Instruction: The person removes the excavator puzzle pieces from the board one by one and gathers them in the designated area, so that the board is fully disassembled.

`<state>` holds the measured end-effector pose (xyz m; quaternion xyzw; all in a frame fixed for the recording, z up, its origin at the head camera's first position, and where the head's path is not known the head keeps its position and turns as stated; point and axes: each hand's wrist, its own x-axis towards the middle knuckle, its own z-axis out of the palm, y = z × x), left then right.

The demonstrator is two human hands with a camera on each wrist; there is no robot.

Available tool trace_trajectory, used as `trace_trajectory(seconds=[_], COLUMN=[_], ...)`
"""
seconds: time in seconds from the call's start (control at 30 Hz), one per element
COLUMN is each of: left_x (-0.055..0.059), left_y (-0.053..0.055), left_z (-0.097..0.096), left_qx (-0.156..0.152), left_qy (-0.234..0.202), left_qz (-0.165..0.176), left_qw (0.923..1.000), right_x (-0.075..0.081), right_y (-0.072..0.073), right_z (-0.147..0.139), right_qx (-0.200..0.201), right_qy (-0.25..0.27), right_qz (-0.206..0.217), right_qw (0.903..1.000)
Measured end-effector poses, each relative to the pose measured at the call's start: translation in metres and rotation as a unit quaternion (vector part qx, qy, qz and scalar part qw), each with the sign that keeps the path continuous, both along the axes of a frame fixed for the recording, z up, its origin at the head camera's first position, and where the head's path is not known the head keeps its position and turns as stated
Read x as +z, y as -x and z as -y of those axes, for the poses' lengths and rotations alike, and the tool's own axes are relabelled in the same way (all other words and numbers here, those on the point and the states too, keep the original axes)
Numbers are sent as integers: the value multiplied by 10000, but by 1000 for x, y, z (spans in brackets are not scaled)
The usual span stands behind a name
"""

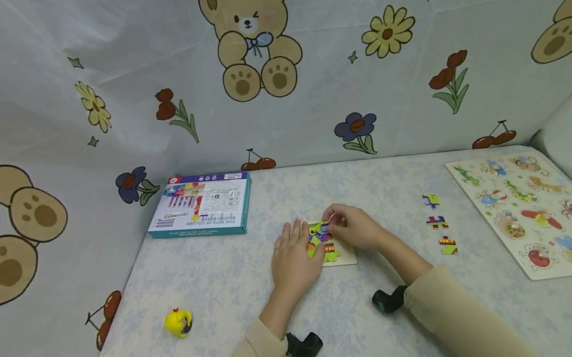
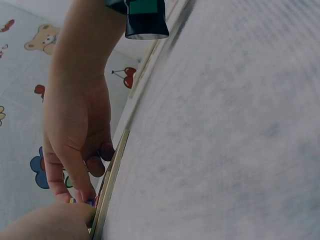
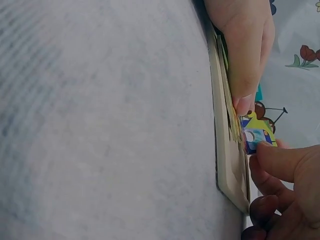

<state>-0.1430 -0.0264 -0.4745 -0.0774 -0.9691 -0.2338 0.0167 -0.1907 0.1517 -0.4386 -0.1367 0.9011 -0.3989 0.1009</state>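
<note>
A small wooden jigsaw tray (image 1: pixel 347 256) lies mid-table, partly filled with bright yellow, green, orange and purple pieces. My left hand (image 1: pixel 296 261) rests over its left side, fingers extended and thumb on the assembled pieces. From the right, my right hand (image 1: pixel 356 228) pinches a jigsaw piece (image 3: pixel 257 136) between thumb and forefinger. In the right wrist view that piece is tilted up at the tray's surface, close by the left thumb (image 3: pixel 243 102). Whether it sits in its spot cannot be told. The fingers hide part of the tray's upper area.
Three loose jigsaw pieces (image 1: pixel 437 222) lie in a column to the right. Beyond them is a large board (image 1: pixel 529 237) with insect pictures. A flat toy box (image 1: pixel 203 207) stands at the back left. A yellow toy (image 1: pixel 178 323) sits at the front left.
</note>
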Motion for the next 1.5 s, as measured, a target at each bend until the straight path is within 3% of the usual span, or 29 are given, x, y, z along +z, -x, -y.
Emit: trace_trajectory(seconds=[0.47,0.63,0.87,1.1,1.27,1.5], left_x=[-3,-4,-5,-5,-5,-3], left_y=[1,1,1,1,0,0], left_z=[-1,-1,0,0,1,1], left_qx=[54,64,36,14,-18,-12], left_qy=[-22,-62,-24,-76,-58,-72], left_qz=[2,-20,-38,-44,-53,-64], left_qw=[10000,10000,10000,10000,10000,10000], right_x=[12,15,26,30,25,25], right_y=[2,5,14,21,25,27], right_z=[-8,-32,-90,-142,-155,-152], right_qx=[-199,-411,-890,-941,-939,-1009], right_qy=[-10,-59,-625,-1215,-1261,-1551], right_qz=[215,129,172,377,516,438], right_qw=[9996,9991,9939,9874,9862,9818])
